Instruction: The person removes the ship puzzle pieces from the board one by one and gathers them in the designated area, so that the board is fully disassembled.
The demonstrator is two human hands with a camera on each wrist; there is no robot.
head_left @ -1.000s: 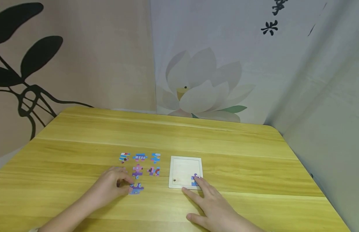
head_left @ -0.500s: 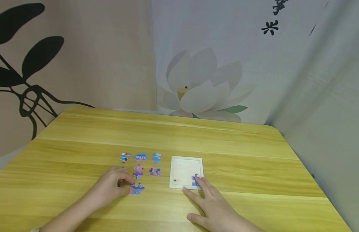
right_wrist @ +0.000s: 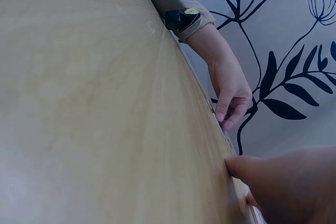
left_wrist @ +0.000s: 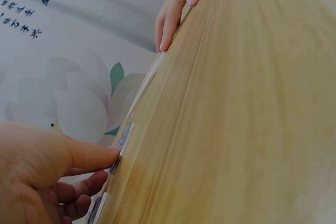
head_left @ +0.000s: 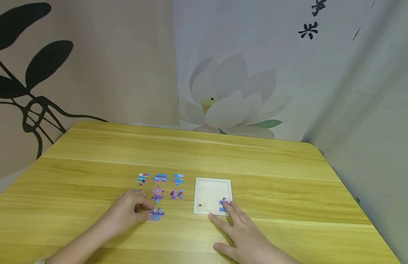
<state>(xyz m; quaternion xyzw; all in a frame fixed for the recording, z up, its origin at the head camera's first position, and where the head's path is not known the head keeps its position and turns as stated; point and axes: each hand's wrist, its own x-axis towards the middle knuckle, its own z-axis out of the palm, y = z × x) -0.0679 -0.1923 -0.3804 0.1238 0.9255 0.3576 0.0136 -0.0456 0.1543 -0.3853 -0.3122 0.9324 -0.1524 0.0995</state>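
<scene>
My left hand [head_left: 128, 209] pinches the left side of a purple-and-blue jigsaw piece [head_left: 156, 215] between thumb and fingertips, low over the table. In the left wrist view the thumb lies right at the edge of that thin piece [left_wrist: 126, 139], seen nearly side-on. On the right, my right hand [head_left: 245, 234] rests with spread fingers at a pale wooden puzzle tray [head_left: 208, 192]. Its fingertips touch a blue-and-purple jigsaw piece [head_left: 222, 208] in the tray's lower right corner and partly cover it. The right wrist view shows the right thumb [right_wrist: 242, 168] at the table surface.
Several colourful jigsaw pieces lie in rows left of the tray, among them a blue bus piece [head_left: 160, 178] and a pink-and-purple piece [head_left: 157, 194]. One at the row's left is partly hidden by the left hand. The wooden table [head_left: 273, 165] meets a printed curtain [head_left: 141, 73] behind.
</scene>
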